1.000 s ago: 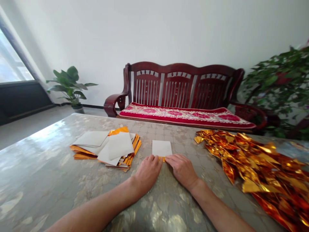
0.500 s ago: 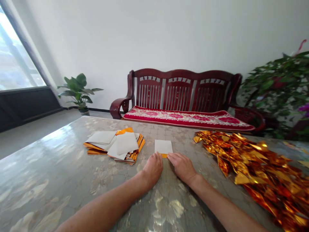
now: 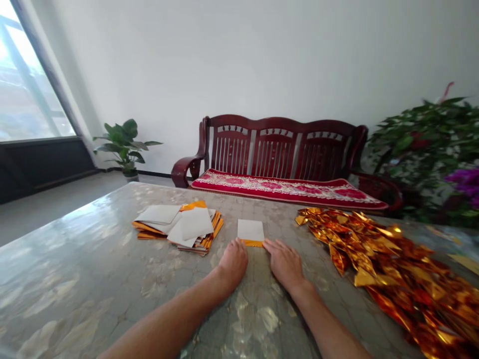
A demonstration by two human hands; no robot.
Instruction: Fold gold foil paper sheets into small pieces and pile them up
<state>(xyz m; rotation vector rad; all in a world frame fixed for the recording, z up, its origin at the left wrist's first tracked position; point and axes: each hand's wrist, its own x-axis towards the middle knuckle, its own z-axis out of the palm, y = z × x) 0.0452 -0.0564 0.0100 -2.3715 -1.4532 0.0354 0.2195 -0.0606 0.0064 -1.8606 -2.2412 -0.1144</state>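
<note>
A small white paper sheet (image 3: 250,230) with a folded gold strip along its near edge lies on the marbled table (image 3: 93,279). My left hand (image 3: 232,263) rests at the sheet's near left corner, fingers curled down onto the fold. My right hand (image 3: 285,263) lies at the near right corner, fingers stretched flat and pressing the gold edge. To the left sits a stack of gold-and-white sheets (image 3: 179,227). To the right spreads a heap of folded gold foil pieces (image 3: 392,259).
Beyond the table stands a dark wooden bench (image 3: 277,149) with a red floral cushion. A potted plant (image 3: 125,144) stands near the window at left, and a large leafy plant (image 3: 430,144) with purple flowers at right.
The view has tilted and shifted a little. Both hands have spread slightly apart along the sheet's near edge, and more of the gold fold now shows between them.
</note>
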